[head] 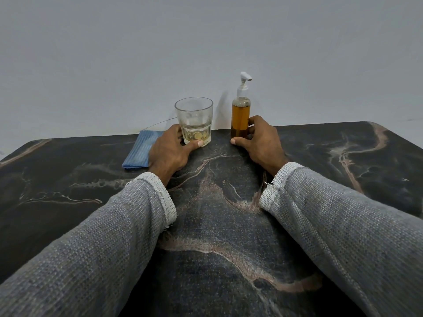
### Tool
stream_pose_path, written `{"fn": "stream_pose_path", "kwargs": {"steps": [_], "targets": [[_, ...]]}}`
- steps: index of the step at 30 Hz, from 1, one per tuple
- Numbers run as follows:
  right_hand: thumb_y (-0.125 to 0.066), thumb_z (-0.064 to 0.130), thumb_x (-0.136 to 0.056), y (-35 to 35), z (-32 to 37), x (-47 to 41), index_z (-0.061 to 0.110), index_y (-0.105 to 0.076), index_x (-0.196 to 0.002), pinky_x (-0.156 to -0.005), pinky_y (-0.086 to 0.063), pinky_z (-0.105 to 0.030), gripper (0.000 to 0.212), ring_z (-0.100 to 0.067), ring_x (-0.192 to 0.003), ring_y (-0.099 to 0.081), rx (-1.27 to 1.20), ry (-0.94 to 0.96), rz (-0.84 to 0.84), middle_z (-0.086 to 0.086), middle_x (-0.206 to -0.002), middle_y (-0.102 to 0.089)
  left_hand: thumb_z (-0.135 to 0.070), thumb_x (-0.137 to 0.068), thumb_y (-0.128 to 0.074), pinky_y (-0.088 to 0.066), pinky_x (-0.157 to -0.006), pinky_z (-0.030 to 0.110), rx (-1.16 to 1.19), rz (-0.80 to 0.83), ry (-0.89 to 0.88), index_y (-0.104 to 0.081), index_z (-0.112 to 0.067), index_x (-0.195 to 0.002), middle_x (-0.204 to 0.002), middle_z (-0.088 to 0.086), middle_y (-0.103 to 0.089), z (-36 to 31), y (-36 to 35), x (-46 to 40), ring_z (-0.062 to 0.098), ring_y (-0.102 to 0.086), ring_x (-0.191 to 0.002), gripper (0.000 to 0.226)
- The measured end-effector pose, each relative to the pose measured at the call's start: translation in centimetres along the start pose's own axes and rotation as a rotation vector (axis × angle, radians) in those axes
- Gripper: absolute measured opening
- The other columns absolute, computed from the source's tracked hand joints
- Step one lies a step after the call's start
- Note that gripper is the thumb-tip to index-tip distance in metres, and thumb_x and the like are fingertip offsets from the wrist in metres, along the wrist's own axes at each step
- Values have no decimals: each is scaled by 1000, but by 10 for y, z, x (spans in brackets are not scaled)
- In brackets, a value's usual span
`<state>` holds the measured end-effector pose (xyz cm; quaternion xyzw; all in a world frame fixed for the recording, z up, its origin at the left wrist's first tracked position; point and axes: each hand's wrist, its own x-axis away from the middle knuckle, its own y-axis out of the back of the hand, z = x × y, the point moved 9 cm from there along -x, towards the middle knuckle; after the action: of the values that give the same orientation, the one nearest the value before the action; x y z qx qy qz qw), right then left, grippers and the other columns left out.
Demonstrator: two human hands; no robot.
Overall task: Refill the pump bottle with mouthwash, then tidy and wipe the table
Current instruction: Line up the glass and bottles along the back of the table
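Just left of the left hand's (pixel 170 151) knuckles lies the folded blue cloth (pixel 142 149), partly tucked under the wrist. That hand's fingers wrap the base of the glass (pixel 194 122), thumb across its front, closed on it; a shallow pale pool sits inside. Between the two thumbs is a bare strip of table (pixel 217 202). Right of that gap the pump bottle (pixel 240 115) stands upright, long axis vertical, nearly full of amber liquid, pump still fitted; the right hand (pixel 258 143) cups its lower body, fingers behind, thumb at its foot.
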<state>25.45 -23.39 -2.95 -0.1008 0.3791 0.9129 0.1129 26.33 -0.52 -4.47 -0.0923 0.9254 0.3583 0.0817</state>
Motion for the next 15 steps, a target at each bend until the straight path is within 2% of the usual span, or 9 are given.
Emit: {"fn": "stream_pose_path", "kwargs": {"steps": [15], "targets": [[-78,35,-79,-2,-2,-2,14,-46,-132,-98,-49,-42,65,-25,-114,-57,-11,-5,8,-9,-127,-60,-51,-77,-74,-45,-102,46,-10,-2,-6,-52,-19,-132,-133,-3,-61,1,-1,-2,18,-58,-120,68]]}}
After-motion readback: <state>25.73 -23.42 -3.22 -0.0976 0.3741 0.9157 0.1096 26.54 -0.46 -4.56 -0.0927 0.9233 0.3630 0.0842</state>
